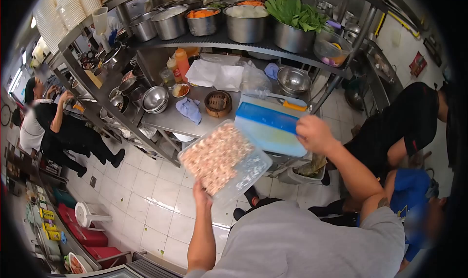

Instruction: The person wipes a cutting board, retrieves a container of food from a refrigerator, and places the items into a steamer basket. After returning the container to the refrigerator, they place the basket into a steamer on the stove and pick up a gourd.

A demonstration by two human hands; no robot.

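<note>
My left hand grips the near edge of a clear plastic tray filled with small pinkish pieces of raw food, held tilted above the floor in front of the steel counter. My right hand rests on the near right edge of a blue cutting board lying on the counter. A knife with an orange handle lies at the board's far side. The tray's far corner overlaps the board's left end in the view.
The steel counter holds a bamboo steamer, a blue cloth, steel bowls, sauce bottles and plastic bags. A shelf above carries metal pots and leafy greens. One person works at left, two crouch at right.
</note>
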